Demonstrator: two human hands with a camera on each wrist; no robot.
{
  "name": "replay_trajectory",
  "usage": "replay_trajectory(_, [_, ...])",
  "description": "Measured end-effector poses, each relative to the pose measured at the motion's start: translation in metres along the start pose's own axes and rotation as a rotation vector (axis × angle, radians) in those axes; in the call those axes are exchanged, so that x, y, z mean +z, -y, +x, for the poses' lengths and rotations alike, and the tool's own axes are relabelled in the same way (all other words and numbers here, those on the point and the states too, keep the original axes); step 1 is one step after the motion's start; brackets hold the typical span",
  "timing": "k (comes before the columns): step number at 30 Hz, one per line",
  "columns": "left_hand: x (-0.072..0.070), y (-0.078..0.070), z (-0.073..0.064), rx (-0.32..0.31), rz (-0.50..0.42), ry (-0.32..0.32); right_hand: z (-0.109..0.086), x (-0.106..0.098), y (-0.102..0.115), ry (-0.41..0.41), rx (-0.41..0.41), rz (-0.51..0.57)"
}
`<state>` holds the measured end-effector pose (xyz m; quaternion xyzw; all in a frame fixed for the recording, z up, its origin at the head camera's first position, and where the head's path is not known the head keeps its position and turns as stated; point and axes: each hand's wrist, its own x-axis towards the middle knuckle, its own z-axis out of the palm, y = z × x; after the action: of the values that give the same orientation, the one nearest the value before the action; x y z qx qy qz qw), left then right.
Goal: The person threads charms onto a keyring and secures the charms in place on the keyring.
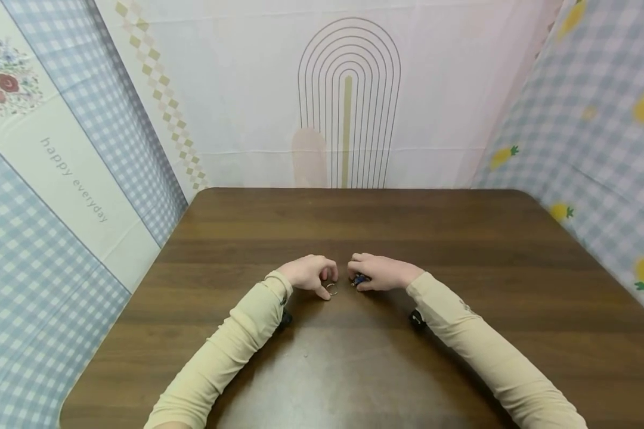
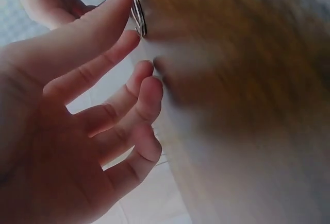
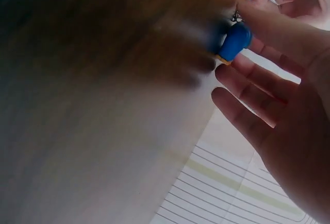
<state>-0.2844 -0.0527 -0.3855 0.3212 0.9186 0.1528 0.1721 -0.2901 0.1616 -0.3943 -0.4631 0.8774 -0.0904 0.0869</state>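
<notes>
My left hand [image 1: 312,275] is low over the middle of the table, the thumb and index finger at opposite edges of a thin metal key ring [image 1: 332,289]. In the left wrist view the ring [image 2: 138,15] spans between those two fingertips, while the other fingers are spread and bent. Facing it, my right hand [image 1: 380,273] has thumb and fingers around a small blue keychain charm [image 1: 361,279]. The charm [image 3: 234,41] shows an orange lower end in the right wrist view and has a short metal chain [image 3: 237,16] at its top, partly behind the thumb.
A dark brown wooden table [image 1: 343,220] with rounded corners lies under both hands. A white patterned cloth [image 1: 247,89] hangs behind it, with checked cloths at left and right. Dark wrist cameras sit under both sleeves.
</notes>
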Motion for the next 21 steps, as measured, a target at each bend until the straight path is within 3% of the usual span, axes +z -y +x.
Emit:
replay_trajectory(12, [0.0078, -0.0030, 0.0053, -0.004, -0.016, 0.019, 0.0009, 0.0041, 0.0092, 0.043, 0.037, -0.049])
replay_trajectory(21, [0.0076, -0.0072, 0.0048, -0.023, -0.183, 0.046, -0.0033, 0.0023, 0.0078, -0.116, 0.049, -0.090])
